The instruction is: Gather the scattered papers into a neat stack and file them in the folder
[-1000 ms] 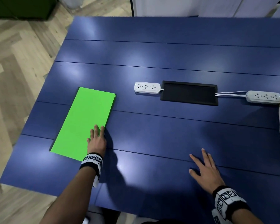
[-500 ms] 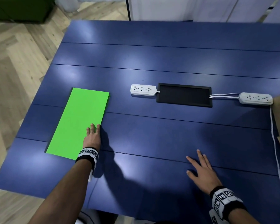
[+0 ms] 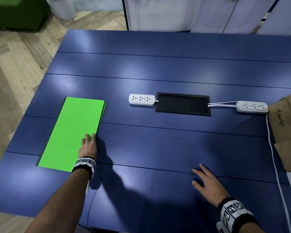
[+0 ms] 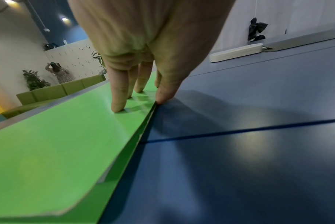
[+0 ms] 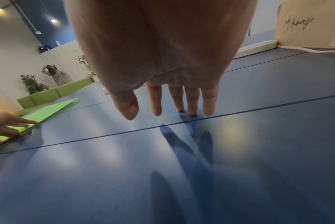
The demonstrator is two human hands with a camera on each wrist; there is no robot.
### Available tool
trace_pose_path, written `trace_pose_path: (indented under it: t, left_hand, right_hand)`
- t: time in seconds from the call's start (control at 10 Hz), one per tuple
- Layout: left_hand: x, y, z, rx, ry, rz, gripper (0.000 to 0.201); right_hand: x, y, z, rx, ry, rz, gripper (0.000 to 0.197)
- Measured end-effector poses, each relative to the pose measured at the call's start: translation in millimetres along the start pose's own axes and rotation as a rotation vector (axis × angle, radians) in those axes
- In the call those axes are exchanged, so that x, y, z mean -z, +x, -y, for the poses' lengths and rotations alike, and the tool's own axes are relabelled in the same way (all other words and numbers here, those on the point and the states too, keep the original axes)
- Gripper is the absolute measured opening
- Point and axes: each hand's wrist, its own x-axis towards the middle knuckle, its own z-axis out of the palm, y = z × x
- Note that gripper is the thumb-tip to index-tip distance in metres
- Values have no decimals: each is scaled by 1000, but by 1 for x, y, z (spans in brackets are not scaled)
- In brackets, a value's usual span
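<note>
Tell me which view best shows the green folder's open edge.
The left wrist view: the green folder fills the foreground, and its right edge gapes slightly under the left hand. The head view shows its whole outline but only a sliver of lower layer. The right wrist view shows it small and far off.

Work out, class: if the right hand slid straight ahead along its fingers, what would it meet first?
Probably the black panel set into the table: the right hand points up-left over bare blue tabletop. Depth makes this uncertain.

Both forearms are bare, with no sleeves. The left wrist (image 3: 84,163) and right wrist (image 3: 233,211) each wear a black band carrying white squares printed with black coded markers.
</note>
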Motion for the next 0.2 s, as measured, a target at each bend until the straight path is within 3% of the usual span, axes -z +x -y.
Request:
trace_pose_path:
  t: [0.1, 0.2]
  left_hand:
    - [2, 3, 1, -4, -65, -20, 66]
    - [-4, -11, 3, 15, -172, -66, 61]
  right_hand:
    - [7, -8, 1, 3, 22, 0, 53]
    - [27, -24, 6, 103, 106, -76, 38]
